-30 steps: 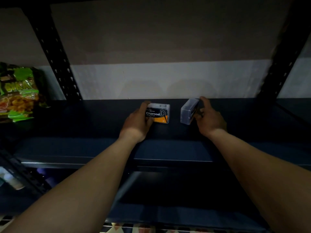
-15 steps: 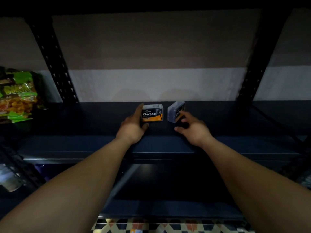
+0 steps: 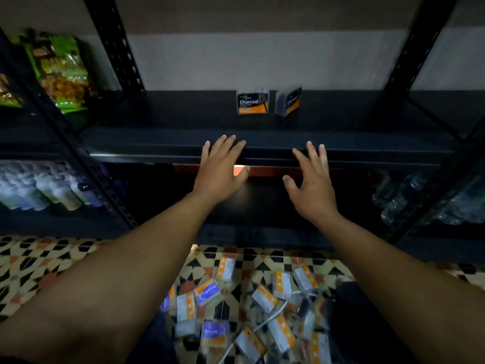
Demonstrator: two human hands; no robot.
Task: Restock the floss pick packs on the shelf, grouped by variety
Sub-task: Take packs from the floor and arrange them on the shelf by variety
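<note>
The left hand (image 3: 220, 169) is spread flat with straight fingers and holds nothing. The right hand (image 3: 312, 185), just beside it, is spread wide too and also holds nothing. The fingertips of both hands are up by the front edge of the dark shelf (image 3: 157, 143); it is not clear if they touch it. Farther back on that shelf stand two floss pick packs, side by side and near each other. The Charcoal pack (image 3: 252, 103) on the left faces the front, black on top and orange below. The second pack (image 3: 288, 101) on the right is turned a little sideways. Below the arms, a pile of packs (image 3: 249, 311) lies jumbled on the patterned floor (image 3: 39, 264), some orange and some purple. Green snack bags (image 3: 63, 72) sit up at the far left, and bottles (image 3: 44, 190) lie lower down on that side.
</note>
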